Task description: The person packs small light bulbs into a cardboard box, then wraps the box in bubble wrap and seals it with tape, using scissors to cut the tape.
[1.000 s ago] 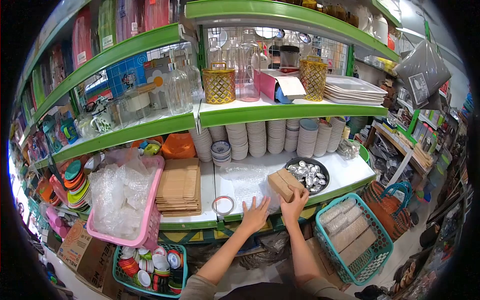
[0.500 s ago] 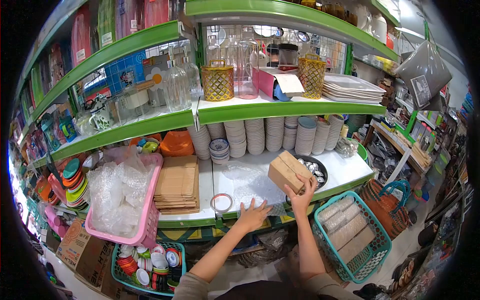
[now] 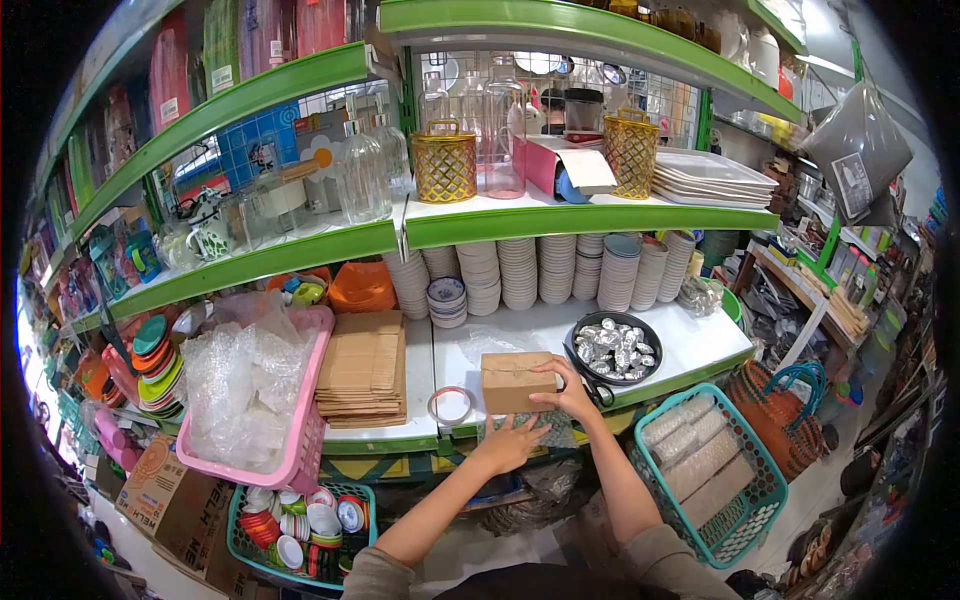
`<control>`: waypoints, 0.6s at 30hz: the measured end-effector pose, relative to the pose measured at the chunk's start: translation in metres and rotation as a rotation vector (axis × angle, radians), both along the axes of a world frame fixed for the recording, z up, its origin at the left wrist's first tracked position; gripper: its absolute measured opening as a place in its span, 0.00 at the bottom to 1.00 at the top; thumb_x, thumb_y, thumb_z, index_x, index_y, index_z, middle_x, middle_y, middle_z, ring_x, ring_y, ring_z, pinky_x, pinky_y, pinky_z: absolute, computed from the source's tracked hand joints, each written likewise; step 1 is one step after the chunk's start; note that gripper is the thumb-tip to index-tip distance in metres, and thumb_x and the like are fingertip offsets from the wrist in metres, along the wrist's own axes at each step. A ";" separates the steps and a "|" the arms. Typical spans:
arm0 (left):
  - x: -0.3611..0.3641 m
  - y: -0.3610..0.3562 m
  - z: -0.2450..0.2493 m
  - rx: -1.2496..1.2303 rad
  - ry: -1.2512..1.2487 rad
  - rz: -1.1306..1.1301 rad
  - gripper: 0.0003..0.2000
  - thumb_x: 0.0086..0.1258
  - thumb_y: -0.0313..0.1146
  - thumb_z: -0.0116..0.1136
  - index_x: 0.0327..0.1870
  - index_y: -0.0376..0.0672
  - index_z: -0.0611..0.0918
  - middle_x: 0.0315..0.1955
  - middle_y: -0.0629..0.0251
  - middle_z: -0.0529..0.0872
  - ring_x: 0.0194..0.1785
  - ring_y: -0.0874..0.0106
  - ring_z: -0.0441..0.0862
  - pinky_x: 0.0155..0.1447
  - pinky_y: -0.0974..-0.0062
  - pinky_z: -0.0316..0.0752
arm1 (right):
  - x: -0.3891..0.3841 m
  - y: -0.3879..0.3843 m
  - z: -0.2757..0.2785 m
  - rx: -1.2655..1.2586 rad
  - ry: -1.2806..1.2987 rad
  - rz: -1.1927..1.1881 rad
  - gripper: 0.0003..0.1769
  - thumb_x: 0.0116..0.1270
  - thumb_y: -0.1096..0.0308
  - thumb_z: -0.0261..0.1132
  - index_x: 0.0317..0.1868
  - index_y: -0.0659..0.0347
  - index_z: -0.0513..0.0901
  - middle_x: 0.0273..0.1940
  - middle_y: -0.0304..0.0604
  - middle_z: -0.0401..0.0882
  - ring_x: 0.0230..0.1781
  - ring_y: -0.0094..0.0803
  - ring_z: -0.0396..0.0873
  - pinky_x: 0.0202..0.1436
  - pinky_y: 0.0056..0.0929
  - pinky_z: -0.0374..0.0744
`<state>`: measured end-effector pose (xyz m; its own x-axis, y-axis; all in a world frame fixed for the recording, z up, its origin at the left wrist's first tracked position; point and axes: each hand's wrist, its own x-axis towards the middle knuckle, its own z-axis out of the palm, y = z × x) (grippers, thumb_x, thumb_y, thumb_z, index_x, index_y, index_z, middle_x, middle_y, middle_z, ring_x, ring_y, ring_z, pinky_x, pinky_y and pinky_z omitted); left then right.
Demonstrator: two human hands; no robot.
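A small brown cardboard box [image 3: 517,382] sits over a sheet of bubble wrap [image 3: 553,430] at the shelf's front edge. My right hand [image 3: 566,390] grips the box at its right end, thumb and fingers closed around it. Fingers spread, my left hand [image 3: 508,443] lies on the bubble wrap just in front of the box. Left of the box is a roll of tape [image 3: 451,405]. To the right, a black pan [image 3: 655,362] holds several silvery wrapped pieces, and the dark handles of scissors [image 3: 600,394] show at its near side.
A stack of flat cardboard [image 3: 362,368] and a pink basket [image 3: 318,385] of bubble wrap stand left. Stacked bowls [image 3: 518,272] line the back under the upper shelf [image 3: 590,222]. A teal basket [image 3: 757,462] with wrapped boxes is low on the right; another basket [image 3: 234,535] holds dishes.
My right hand has brought the box left and down onto the bubble wrap, uncovering the pan. My left hand has shifted slightly right, and the view has turned a little.
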<state>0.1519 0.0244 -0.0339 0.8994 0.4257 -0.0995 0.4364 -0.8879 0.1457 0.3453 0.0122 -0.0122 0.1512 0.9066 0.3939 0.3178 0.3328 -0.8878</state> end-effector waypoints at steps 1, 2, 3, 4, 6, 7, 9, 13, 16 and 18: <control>-0.001 -0.002 0.004 0.037 0.014 0.004 0.23 0.77 0.44 0.32 0.73 0.68 0.54 0.74 0.67 0.50 0.75 0.48 0.44 0.68 0.30 0.42 | 0.001 0.001 -0.002 0.022 -0.035 -0.012 0.29 0.41 0.63 0.80 0.48 0.54 0.83 0.62 0.47 0.66 0.65 0.42 0.65 0.68 0.38 0.63; -0.001 -0.004 0.007 0.038 0.014 0.006 0.23 0.77 0.44 0.32 0.73 0.68 0.54 0.74 0.67 0.50 0.75 0.48 0.44 0.68 0.30 0.42 | 0.003 0.003 -0.004 0.023 -0.035 -0.010 0.29 0.41 0.63 0.80 0.48 0.54 0.83 0.62 0.47 0.66 0.65 0.42 0.65 0.68 0.38 0.63; -0.001 -0.005 0.010 0.003 0.017 0.017 0.24 0.77 0.44 0.32 0.73 0.68 0.53 0.74 0.67 0.50 0.75 0.47 0.44 0.68 0.30 0.42 | 0.004 0.004 -0.003 0.032 -0.063 -0.019 0.29 0.41 0.63 0.80 0.48 0.54 0.83 0.62 0.47 0.66 0.65 0.42 0.65 0.68 0.38 0.63; -0.001 -0.007 0.012 -0.035 0.021 0.028 0.24 0.77 0.44 0.32 0.74 0.68 0.52 0.74 0.66 0.50 0.75 0.46 0.45 0.68 0.30 0.42 | 0.003 0.005 -0.004 0.039 -0.090 -0.028 0.29 0.41 0.63 0.80 0.48 0.54 0.82 0.62 0.47 0.66 0.65 0.42 0.65 0.68 0.38 0.63; -0.002 -0.011 0.011 -0.061 0.018 0.038 0.24 0.77 0.44 0.32 0.74 0.68 0.52 0.74 0.66 0.50 0.75 0.46 0.45 0.68 0.29 0.43 | 0.003 0.005 -0.003 0.010 -0.068 -0.026 0.29 0.42 0.63 0.80 0.49 0.55 0.82 0.62 0.47 0.65 0.65 0.42 0.65 0.67 0.38 0.64; -0.002 -0.011 0.013 -0.080 0.010 0.048 0.24 0.77 0.44 0.32 0.74 0.68 0.51 0.74 0.65 0.50 0.75 0.45 0.45 0.68 0.29 0.43 | 0.004 0.006 -0.001 -0.011 -0.050 -0.025 0.29 0.43 0.63 0.79 0.49 0.55 0.82 0.63 0.47 0.65 0.65 0.42 0.65 0.66 0.38 0.66; -0.003 -0.013 0.019 -0.102 0.035 0.040 0.24 0.77 0.44 0.32 0.74 0.68 0.51 0.74 0.65 0.50 0.74 0.44 0.45 0.68 0.29 0.43 | 0.007 0.005 -0.001 -0.003 -0.077 -0.016 0.29 0.44 0.62 0.79 0.49 0.55 0.82 0.63 0.47 0.65 0.65 0.42 0.66 0.65 0.37 0.67; -0.004 -0.014 0.024 -0.145 0.053 0.025 0.25 0.77 0.45 0.33 0.74 0.68 0.51 0.75 0.64 0.49 0.74 0.43 0.46 0.68 0.29 0.44 | 0.009 0.005 -0.001 -0.009 -0.084 0.021 0.29 0.47 0.62 0.78 0.51 0.55 0.80 0.64 0.46 0.63 0.64 0.41 0.66 0.62 0.36 0.71; -0.002 -0.012 0.022 -0.131 0.080 0.020 0.25 0.77 0.45 0.33 0.74 0.68 0.51 0.74 0.64 0.50 0.74 0.43 0.46 0.67 0.29 0.45 | 0.011 0.007 -0.002 -0.006 -0.065 0.050 0.30 0.47 0.61 0.78 0.52 0.56 0.78 0.64 0.46 0.62 0.64 0.42 0.66 0.63 0.37 0.69; -0.002 -0.011 0.022 -0.122 0.085 0.012 0.25 0.77 0.45 0.33 0.74 0.68 0.51 0.74 0.64 0.51 0.74 0.43 0.47 0.67 0.29 0.46 | 0.014 0.011 -0.004 0.001 -0.083 0.052 0.30 0.47 0.60 0.78 0.52 0.56 0.78 0.64 0.47 0.62 0.64 0.42 0.65 0.64 0.37 0.68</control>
